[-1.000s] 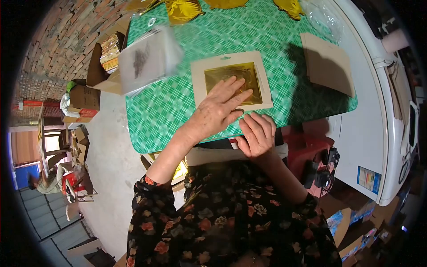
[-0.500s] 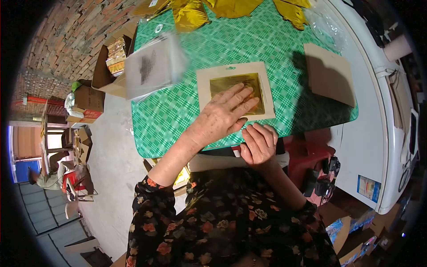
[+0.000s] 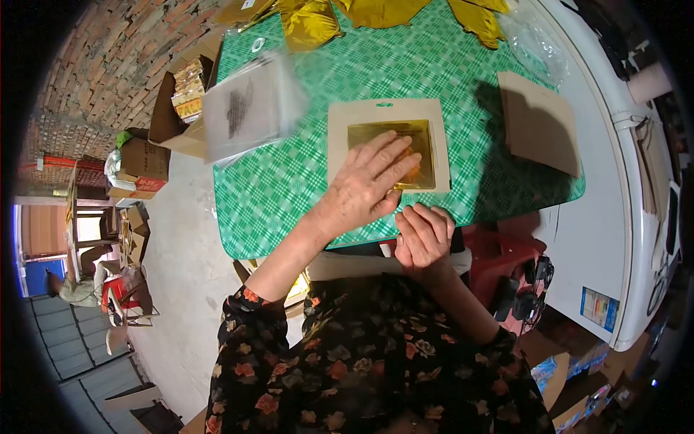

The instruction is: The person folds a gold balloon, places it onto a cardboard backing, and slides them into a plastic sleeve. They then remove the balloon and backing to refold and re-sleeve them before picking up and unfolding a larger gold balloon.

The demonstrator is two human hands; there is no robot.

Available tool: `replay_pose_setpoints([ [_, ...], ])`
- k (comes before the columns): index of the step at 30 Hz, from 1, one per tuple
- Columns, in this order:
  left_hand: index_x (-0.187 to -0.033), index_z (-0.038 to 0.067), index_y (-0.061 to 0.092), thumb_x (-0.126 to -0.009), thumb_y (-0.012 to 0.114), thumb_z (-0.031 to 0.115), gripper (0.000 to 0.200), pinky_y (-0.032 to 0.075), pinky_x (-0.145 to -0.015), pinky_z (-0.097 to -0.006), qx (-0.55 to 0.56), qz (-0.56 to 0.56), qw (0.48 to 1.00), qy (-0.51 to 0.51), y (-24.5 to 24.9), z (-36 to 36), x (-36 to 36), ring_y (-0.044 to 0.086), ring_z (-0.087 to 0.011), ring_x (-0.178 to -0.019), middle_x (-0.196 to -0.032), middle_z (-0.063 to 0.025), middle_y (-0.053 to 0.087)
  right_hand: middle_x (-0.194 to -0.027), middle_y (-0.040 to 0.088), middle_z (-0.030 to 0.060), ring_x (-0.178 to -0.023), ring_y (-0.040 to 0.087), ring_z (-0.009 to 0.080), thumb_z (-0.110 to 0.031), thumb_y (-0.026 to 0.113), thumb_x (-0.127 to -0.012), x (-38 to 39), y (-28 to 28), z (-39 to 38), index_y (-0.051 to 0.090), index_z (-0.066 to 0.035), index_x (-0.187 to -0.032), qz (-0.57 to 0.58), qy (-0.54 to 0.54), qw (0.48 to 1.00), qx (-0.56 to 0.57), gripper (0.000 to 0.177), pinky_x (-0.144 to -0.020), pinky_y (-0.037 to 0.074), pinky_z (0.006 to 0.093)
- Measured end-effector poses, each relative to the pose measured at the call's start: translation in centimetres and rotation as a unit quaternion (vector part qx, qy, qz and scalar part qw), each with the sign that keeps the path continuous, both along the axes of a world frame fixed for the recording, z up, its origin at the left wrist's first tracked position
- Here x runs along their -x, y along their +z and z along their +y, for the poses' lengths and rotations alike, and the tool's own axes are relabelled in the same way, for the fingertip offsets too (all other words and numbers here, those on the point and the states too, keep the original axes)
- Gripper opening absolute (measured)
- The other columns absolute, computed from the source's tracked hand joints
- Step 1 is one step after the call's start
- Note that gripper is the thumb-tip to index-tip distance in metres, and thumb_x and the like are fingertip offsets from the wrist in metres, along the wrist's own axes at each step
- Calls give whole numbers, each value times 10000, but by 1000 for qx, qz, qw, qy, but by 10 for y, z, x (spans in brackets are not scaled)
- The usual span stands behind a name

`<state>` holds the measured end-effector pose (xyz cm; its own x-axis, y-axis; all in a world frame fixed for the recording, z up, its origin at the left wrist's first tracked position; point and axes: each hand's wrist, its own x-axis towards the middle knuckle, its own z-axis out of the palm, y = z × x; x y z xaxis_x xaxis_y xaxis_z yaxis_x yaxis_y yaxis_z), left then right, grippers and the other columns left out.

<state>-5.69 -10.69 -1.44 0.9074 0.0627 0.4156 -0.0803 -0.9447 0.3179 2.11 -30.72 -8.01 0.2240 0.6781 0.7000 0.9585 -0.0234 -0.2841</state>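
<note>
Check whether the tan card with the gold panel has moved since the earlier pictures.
Yes. Judged against the near edge of the green table, the tan card has turned slightly clockwise in the view.

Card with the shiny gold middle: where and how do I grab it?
Probably pinch the beige card by its right border, coming from the right: it lies flat, that strip is uncovered, and the left hand covers part of the gold panel.

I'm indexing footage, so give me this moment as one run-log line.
left hand: over card with gold panel | right hand: curled, near table edge | plastic sheets: left | cardboard: right
</note>
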Motion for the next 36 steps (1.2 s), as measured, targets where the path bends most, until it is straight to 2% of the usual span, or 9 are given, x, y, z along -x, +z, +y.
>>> replay_pose_setpoints([
  [3,-1463,80,598,-826,734,170,658,379,-1194,-537,13,6,1000,9,0,1,1,443,-407,-1477,-1549,-174,525,-1217,698,96,-1193,641,262,-138,661,-866,-1,0,0,743,-20,-1136,-3,-2,1000,-2,306,-1064,460,466],
  [9,-1522,99,535,-964,688,290,610,278,-1255,-561,34,6,999,28,5,9,-2,364,-410,-1531,-1626,-177,435,-1245,679,132,-1222,602,307,-95,663,-865,1,3,0,726,13,-1156,4,9,1000,-1,316,-1055,458,519],
  [15,-1564,152,489,-1084,517,376,531,202,-1284,-548,-37,28,999,2,7,27,-28,302,-369,-1566,-1679,-133,363,-1188,710,131,-1181,648,288,-101,683,-866,1,7,0,737,7,-1116,13,7,1000,-9,279,-1069,458,484],
  [21,-1608,187,429,-1101,428,470,581,163,-1292,-563,-63,42,997,-21,-7,25,-39,277,-336,-1581,-1694,-122,337,-1161,714,108,-1157,657,267,-85,686,-855,1,6,1,742,-7,-1090,8,-3,1000,-17,254,-1056,462,472],
  [29,-1594,219,454,-1056,477,552,633,164,-1280,-610,-82,84,993,1,-14,23,-39,290,-327,-1577,-1679,-117,368,-1157,705,59,-1131,662,228,-57,700,-835,2,6,5,747,-47,-1079,18,-16,999,-24,249,-1040,462,439],
  [32,-1584,220,465,-1047,490,563,638,168,-1275,-616,-80,91,993,0,-11,22,-39,306,-337,-1568,-1670,-121,379,-1225,685,113,-1188,618,301,-99,669,-835,2,1,3,731,-5,-1138,18,2,1000,-13,323,-1030,475,501],
  [36,-1539,194,517,-1022,536,549,628,204,-1253,-612,-75,72,995,-1,-11,21,-40,370,-357,-1519,-1614,-140,448,-1211,681,131,-1168,626,316,-135,659,-863,-3,16,3,717,6,-1136,25,9,1000,16,312,-1019,470,498],
])
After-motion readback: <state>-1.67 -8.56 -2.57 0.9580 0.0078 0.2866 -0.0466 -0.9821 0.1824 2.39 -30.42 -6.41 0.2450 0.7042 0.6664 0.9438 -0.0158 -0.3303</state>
